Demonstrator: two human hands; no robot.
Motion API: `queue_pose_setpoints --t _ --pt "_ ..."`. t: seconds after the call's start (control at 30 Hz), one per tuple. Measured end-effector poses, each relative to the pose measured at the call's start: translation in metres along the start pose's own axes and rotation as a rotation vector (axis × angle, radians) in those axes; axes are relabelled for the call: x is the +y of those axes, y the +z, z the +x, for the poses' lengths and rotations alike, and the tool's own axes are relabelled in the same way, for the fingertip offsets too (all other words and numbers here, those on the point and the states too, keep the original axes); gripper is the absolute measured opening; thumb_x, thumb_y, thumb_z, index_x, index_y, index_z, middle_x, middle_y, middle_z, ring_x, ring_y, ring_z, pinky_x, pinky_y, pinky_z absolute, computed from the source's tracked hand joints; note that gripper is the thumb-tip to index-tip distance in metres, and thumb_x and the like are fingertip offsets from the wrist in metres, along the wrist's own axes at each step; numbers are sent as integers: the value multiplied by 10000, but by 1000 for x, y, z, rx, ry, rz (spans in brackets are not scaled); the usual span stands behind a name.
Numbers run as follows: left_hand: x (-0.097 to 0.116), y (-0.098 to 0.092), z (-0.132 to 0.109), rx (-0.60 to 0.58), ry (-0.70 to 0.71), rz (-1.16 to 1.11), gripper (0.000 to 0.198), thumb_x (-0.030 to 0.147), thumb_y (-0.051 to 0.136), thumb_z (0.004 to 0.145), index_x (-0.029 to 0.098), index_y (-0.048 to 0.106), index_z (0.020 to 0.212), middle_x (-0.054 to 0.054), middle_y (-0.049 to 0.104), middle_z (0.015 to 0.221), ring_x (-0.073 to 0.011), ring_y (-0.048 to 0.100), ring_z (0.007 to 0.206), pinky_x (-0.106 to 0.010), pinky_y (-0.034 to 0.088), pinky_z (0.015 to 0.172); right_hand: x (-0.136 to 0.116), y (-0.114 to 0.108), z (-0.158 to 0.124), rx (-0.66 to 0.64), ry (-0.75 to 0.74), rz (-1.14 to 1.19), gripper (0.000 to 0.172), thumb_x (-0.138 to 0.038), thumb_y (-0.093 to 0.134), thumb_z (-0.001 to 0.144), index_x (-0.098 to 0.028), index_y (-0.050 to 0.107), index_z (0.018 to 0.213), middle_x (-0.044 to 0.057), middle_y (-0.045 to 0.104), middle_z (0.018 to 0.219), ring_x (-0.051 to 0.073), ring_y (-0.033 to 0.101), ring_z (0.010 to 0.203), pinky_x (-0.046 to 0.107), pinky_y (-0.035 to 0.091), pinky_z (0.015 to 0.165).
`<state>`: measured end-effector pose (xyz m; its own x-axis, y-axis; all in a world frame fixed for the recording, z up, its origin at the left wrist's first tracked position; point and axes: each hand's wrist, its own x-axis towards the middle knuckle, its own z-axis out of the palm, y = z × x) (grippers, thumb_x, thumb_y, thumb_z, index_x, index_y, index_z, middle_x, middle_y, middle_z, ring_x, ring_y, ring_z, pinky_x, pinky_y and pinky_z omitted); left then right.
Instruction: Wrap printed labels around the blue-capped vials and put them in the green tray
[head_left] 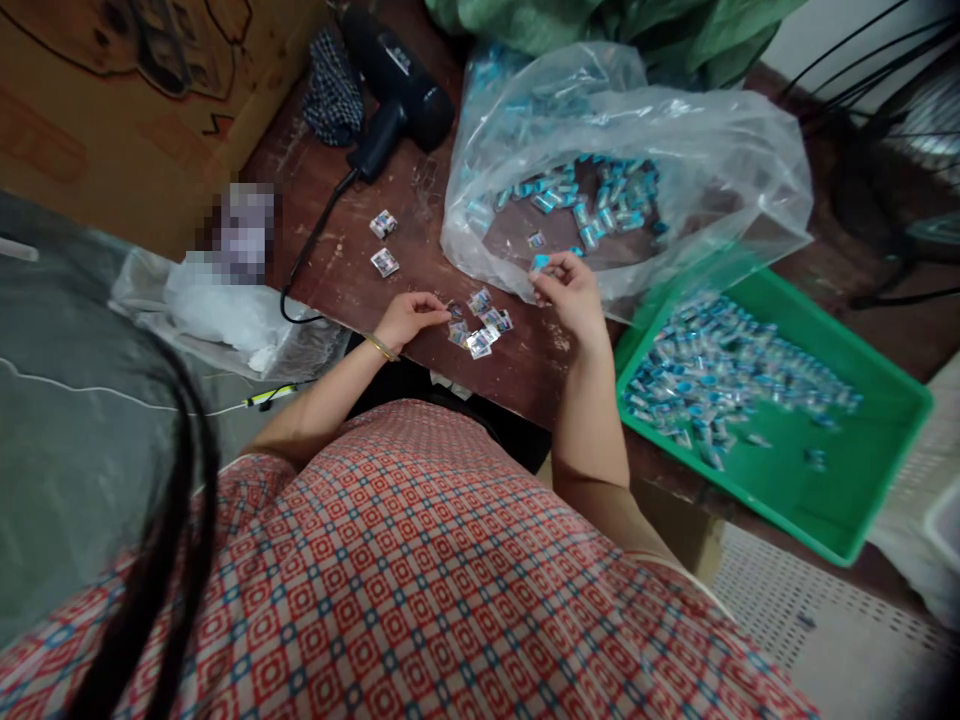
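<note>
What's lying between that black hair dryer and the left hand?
In the head view, two small piles of printed pieces lie between the hair dryer and left hand.

A box (150, 130) stands left of a checked cloth (331, 92); a cord (112, 391) crosses the floor (52, 480); a fan (919, 125) stands far right.

The bench (427, 270) looked like wood, scuffed and dull. The bag (735, 150) was glossy, crinkled plastic — the tray (847, 500) smooth, rigid plastic. Small printed pieces (481, 343) had a shiny finish; the blower (397, 90) was dark matt plastic, the box (135, 140) matt cardboard, the shirt (412, 500) matt cloth.
</note>
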<state>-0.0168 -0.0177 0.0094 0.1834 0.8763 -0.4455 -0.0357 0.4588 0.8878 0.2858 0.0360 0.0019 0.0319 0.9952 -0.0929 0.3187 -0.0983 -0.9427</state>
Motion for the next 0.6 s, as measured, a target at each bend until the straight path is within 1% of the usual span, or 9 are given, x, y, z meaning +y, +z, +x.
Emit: queue_pose_setpoints --t 0.07,0.17,0.23,0.3,0.33,0.4,0.47,0.53,0.6 --pt "3 5 1 -19 8 3 335 365 927 549 163 693 678 13 651 644 -99 506 619 -252 387 625 -7 8 -24 -35 -28 67 426 -574 795 784 -283 561 988 -45 618 753 121 550 539 285 483 485" --pt "7 11 1 -71 -8 -16 330 362 929 597 157 687 689 12 639 650 -92 501 604 -260 384 621 -21 24 -53 -82 -75 129 432 -593 746 859 -320 562 1138 -29 691 858 124 580 551 305 534 506" --pt "8 14 -1 -114 -39 -62 327 357 931 628 153 685 698 12 633 652 -87 505 596 -262 387 620 -34 36 -66 -97 -103 144 442 -584 709 908 -351 538 1241 -19 728 920 138 622 587 325 578 549" --pt "8 17 -3 -154 -70 -112 329 354 939 641 151 686 702 9 636 660 -88 520 599 -260 396 622 -47 46 -74 -76 -122 145 429 -575 675 945 -366 521 1286 -6 750 964 161 685 681 348 622 629" --pt "8 18 -4 -173 -79 -134 334 354 944 640 150 686 702 7 639 666 -90 531 607 -259 401 624 -52 51 -76 -57 -125 146 402 -574 660 957 -363 528 1273 1 755 981 173 714 745 359 639 682" --pt "9 20 -7 -203 -83 -165 351 356 958 624 150 684 697 5 641 670 -94 550 622 -255 407 627 -61 56 -76 -24 -126 167 334 -582 644 966 -341 562 1184 14 760 1014 189 748 873 374 650 782" --pt "11 22 -9 -219 -72 -170 364 362 968 604 150 684 692 7 637 666 -93 549 620 -254 401 621 -66 60 -75 -26 -133 213 324 -599 662 949 -319 580 1090 16 765 1026 197 759 949 378 646 840" --pt "13 23 -12 -225 -57 -150 365 369 968 599 152 687 686 7 639 664 -91 536 610 -259 395 614 -68 63 -75 -50 -137 258 352 -615 704 913 -306 589 1038 5 771 1006 195 760 943 372 642 846" --pt "14 23 -13 -233 -50 -120 358 370 962 604 152 688 680 2 649 669 -95 535 611 -267 398 619 -67 65 -78 -77 -128 287 371 -624 731 888 -302 597 1012 -10 770 964 181 752 874 360 636 818"
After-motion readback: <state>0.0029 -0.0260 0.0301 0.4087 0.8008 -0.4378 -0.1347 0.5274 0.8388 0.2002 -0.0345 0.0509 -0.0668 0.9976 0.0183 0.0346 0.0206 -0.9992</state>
